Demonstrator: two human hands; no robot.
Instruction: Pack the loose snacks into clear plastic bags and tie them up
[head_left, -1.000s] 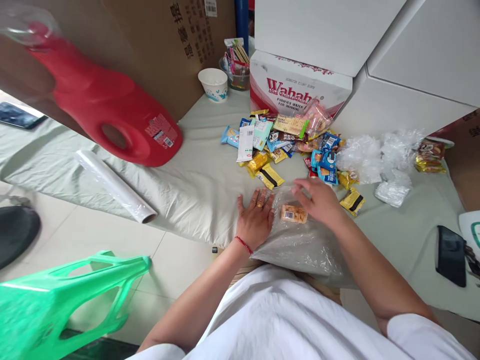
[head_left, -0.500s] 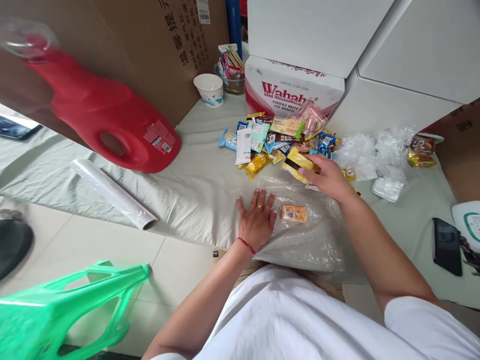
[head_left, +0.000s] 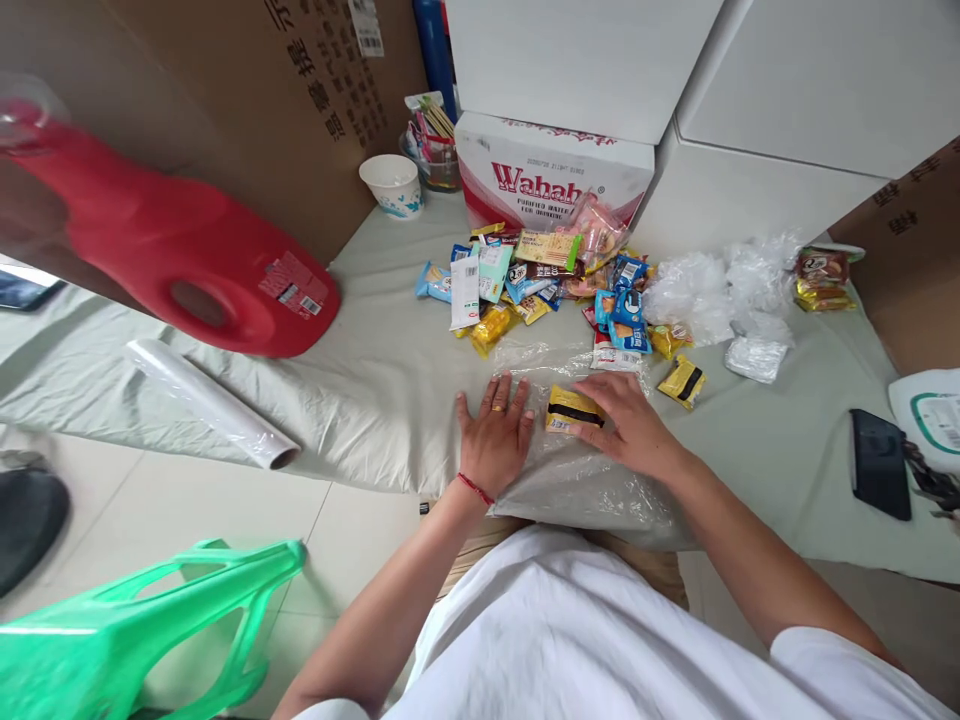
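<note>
So the right hand [head_left: 628, 432] is back in the lower middle of the frame, and it's brought a yellow snack packet [head_left: 571, 410] with a dark band along with it. Half a second ago that hand was up at the snack pile [head_left: 536, 275] with the packet pinched in its fingers; a second ago it was just resting on the plastic. Now the fingers are curled loosely over the packet's right end, pressing it down onto the clear plastic bag [head_left: 592, 480] that's spread at the table edge. The small orange packet that lay there on the plastic earlier isn't visible any more. It looks like the yellow one landed on top of it, but that can't be told for sure.

The left hand [head_left: 491, 435] hasn't budged: flat, fingers spread, palm down on the left edge of the bag, pinning it to the pale tablecloth [head_left: 375, 370]. Not gripping anything, just holding the plastic still.

So judging by that, snacks are being moved one at a time from the pile onto the plastic.

Around it: a second yellow packet [head_left: 681, 381] just right of the hands, crumpled plastic bags [head_left: 712, 290] further right, a red jug [head_left: 180, 265] at upper left, a roll of film [head_left: 210, 402] below it, a dark phone [head_left: 879, 463] at right.
</note>
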